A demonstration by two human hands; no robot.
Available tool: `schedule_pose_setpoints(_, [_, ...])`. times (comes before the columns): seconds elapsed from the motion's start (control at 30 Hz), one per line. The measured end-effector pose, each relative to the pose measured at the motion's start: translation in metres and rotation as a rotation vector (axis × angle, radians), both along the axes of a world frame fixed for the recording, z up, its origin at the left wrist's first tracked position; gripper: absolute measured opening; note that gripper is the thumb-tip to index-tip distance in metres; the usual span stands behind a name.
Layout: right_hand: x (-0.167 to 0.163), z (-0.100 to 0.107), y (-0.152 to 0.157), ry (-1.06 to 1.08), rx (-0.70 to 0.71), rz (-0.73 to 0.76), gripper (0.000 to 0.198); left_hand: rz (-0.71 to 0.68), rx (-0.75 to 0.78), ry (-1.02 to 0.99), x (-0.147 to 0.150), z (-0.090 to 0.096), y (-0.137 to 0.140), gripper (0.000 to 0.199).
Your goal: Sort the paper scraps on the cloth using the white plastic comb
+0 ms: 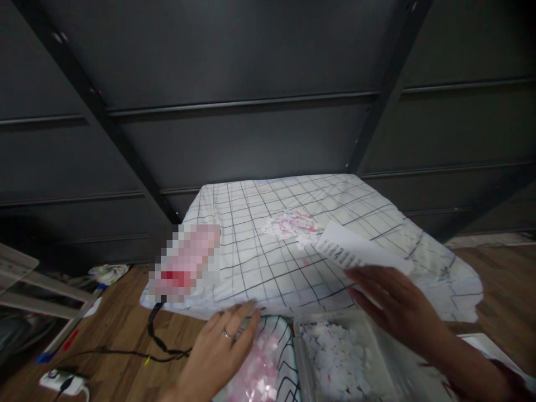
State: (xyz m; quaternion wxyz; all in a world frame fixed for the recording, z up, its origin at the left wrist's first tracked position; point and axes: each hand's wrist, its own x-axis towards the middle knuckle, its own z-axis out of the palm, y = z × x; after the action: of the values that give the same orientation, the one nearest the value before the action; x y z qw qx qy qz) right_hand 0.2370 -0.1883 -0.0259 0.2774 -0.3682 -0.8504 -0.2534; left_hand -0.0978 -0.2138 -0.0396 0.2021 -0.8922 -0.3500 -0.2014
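My left hand (226,343), with a ring on one finger, hovers over a container of pink translucent pieces (262,368) at the table's front edge. Its fingers are stretched out and nothing shows in them. Above the right front of the cloth is my right hand (396,307), thumb and fingers apart. It is nearest to a white card (364,245) with a row of dark slanted marks. Whether its fingers touch the card, I cannot tell. Beyond the card's left end lies a loose pile of small white and pink pieces (291,225).
A checked cloth (243,245) covers the low table. A clear plastic box (379,357) holds white scraps (335,357). On the left are a blurred-out pink object (188,259) with a black cord (154,329), and a power strip (65,382). Dark panels (251,139) stand behind.
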Motion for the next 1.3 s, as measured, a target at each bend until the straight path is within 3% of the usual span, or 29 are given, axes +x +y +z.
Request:
schedule_pose_setpoints(0.1, [0.020,-0.002,0.018,-0.043,-0.116,-0.171,0.035,-0.021,-0.051,-0.029,0.008,0.019,0.024,0.029])
schedule_pose_setpoints(0.23, [0.038,-0.018,0.019,-0.113,-0.309,-0.203,0.037,-0.045,-0.185,-0.107,0.026,0.033,0.061,0.029])
schedule_pose_setpoints(0.33, [0.040,-0.027,0.013,-0.155,-0.282,-0.207,0.031,0.013,-0.336,-0.137,0.042,0.036,0.089,0.031])
schedule_pose_setpoints(0.47, [0.036,-0.022,0.009,-0.265,-0.177,-0.229,0.042,0.050,-0.452,-0.125,0.056,0.030,0.112,0.034])
schedule_pose_setpoints(0.57, [0.036,-0.003,0.011,-0.273,-0.111,-0.232,0.048,0.073,-0.462,-0.102,0.059,0.022,0.115,0.035])
schedule_pose_setpoints(0.7, [0.041,0.026,0.015,-0.230,-0.096,-0.366,0.045,0.096,-0.483,-0.103,0.057,0.018,0.112,0.034])
schedule_pose_setpoints(0.87, [0.048,0.039,0.020,-0.262,-0.164,-0.335,0.047,0.120,-0.487,-0.106,0.057,0.017,0.112,0.034])
schedule_pose_setpoints(1.0, [0.047,0.056,0.024,-0.153,-0.181,-0.379,0.040,0.117,-0.472,-0.125,0.057,0.013,0.114,0.034])
schedule_pose_setpoints(1.13, [0.033,0.076,0.027,-0.121,-0.108,-0.268,0.041,0.115,-0.449,-0.150,0.057,0.009,0.115,0.033])
schedule_pose_setpoints(1.3, [0.012,0.079,0.027,-0.164,-0.035,-0.189,0.051,0.121,-0.443,-0.150,0.057,0.008,0.116,0.033])
